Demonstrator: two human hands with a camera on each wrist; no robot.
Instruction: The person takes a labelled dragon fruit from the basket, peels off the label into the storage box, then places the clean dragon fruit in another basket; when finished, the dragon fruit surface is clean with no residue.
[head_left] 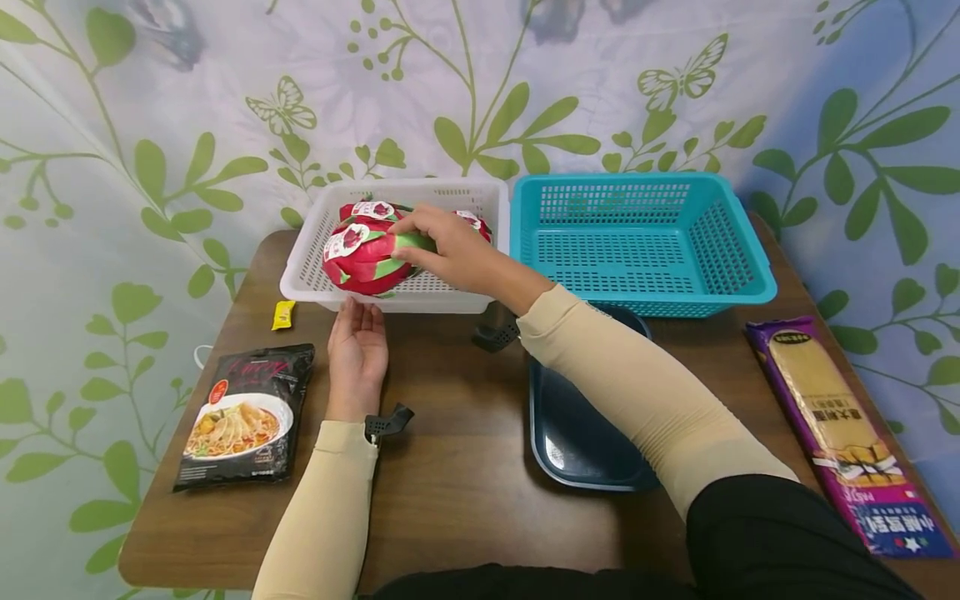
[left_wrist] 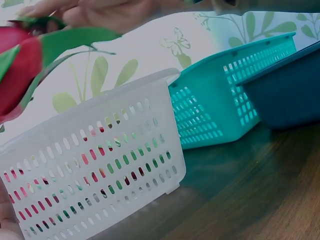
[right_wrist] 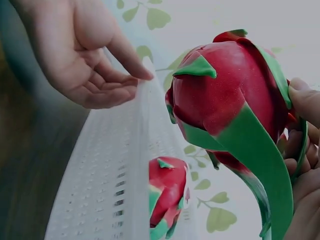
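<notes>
My right hand [head_left: 468,254] grips a red dragon fruit [head_left: 358,265] by its green-leafed end, over the white basket [head_left: 450,306]. A white label sticks to this fruit, and its long green scales show close up in the right wrist view. Other dragon fruits lie in the basket, one labelled fruit [head_left: 375,210] behind the held one and another fruit [head_left: 477,223] partly hidden by my right hand. At the basket's front rim, my left hand [head_left: 358,358] is palm up with loosely bent fingers, its fingertips against the rim.
A turquoise basket [head_left: 757,287] stands right of the white one. The dark blue tray [head_left: 585,433] lies partly under my right forearm. On the left are a black noodle packet [head_left: 243,417] and a small yellow packet [head_left: 282,315]; a purple pasta pack [head_left: 847,433] lies far right.
</notes>
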